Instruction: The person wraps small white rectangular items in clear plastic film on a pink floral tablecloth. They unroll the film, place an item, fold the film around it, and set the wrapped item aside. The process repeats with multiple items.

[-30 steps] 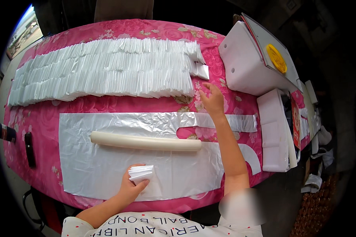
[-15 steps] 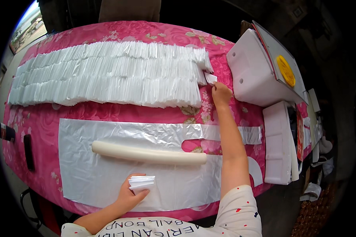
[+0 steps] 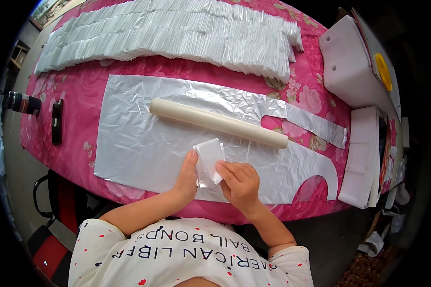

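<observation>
In front of my chest, a small stack of folded white plastic sheets (image 3: pixel 208 155) is held between both hands. My left hand (image 3: pixel 186 176) is closed round its left side, thumb upward. My right hand (image 3: pixel 240 182) pinches the stack's right edge with thumb and fingers. Beneath them a thin, translucent plastic apron (image 3: pixel 129 129) lies spread flat, with rounded cut-outs and straps at its right end. Across it rests a long cream-coloured roller tube (image 3: pixel 218 123), just beyond my hands and apart from them.
Long rows of folded white plastic packets (image 3: pixel 167 36) fill the table's far side. White foam boxes (image 3: pixel 347 62) stand at the right, with a yellow ring (image 3: pixel 383 71) on top. A dark bottle (image 3: pixel 24 103) and a black oblong object (image 3: pixel 57 122) are on the left of the pink floral tablecloth (image 3: pixel 76 91).
My right hand has come back from the right end of the packet rows to the stack in my left hand. The view has shifted, with the table now higher in it.
</observation>
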